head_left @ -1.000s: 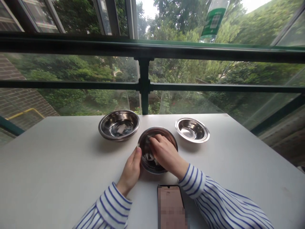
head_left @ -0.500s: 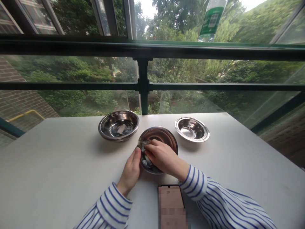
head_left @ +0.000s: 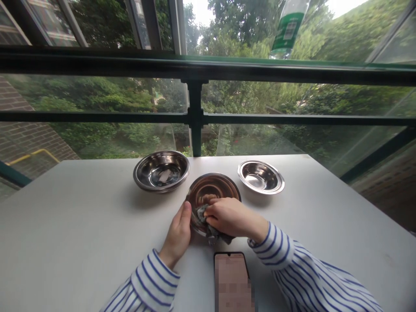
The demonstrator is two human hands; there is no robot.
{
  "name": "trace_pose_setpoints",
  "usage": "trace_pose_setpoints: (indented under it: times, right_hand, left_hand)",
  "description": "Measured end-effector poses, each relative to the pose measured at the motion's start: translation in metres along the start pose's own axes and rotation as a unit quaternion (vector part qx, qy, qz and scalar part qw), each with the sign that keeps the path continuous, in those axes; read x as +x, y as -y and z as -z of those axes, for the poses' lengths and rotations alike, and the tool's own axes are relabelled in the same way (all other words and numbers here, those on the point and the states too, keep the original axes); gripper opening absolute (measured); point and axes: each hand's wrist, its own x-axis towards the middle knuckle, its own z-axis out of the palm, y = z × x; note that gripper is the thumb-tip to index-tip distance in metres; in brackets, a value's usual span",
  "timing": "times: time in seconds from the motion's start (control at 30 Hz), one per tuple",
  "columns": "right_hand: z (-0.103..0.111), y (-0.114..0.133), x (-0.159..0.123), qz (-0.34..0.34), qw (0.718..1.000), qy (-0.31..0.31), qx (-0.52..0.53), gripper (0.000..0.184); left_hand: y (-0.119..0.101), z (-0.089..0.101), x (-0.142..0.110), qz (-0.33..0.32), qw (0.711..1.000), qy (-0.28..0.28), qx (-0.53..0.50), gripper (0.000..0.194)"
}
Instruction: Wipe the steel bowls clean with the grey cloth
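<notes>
A shiny metal bowl (head_left: 224, 184) stands tilted toward me in the middle of the white table. My left hand (head_left: 179, 229) grips its left rim, thumb on top and fingers out of sight beneath. Inside the bowl, my right hand (head_left: 229, 216) is closed on a crumpled grey cloth (head_left: 211, 225), pressed against the near part of the inner wall. Part of the cloth hangs over the near rim. The right fingertips are partly hidden by the cloth.
A stack of metal bowls (head_left: 161, 188) stands at the back left, a smaller metal bowl (head_left: 261, 190) at the back right. A phone (head_left: 231, 277) lies near the front. A green-labelled bottle (head_left: 288, 32) is beyond the dark railing (head_left: 97, 117) that lies behind the table (head_left: 81, 225).
My right hand has moved with the cloth toward me and slightly right, from the bowl's left inner side to its near edge. My left hand keeps its hold.
</notes>
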Motion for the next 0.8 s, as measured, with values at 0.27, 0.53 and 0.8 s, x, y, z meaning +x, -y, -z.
trace_pose_setpoints:
  times: [0.27, 0.53, 0.8]
  right_hand:
    - [-0.017, 0.001, 0.017, -0.092, 0.985, -0.123, -0.075, 0.018]
    - [-0.008, -0.008, 0.002, -0.106, 0.989, -0.075, -0.070, 0.014]
    - [-0.020, 0.004, 0.014, -0.027, 0.992, -0.118, 0.035, 0.014]
  left_hand:
    - [-0.004, -0.001, 0.000, 0.002, 1.000, 0.014, 0.023, 0.052]
    - [-0.004, -0.002, -0.001, 0.006, 1.000, -0.018, 0.024, 0.050]
    - [-0.003, 0.002, -0.001, 0.019, 1.000, -0.002, 0.017, 0.054]
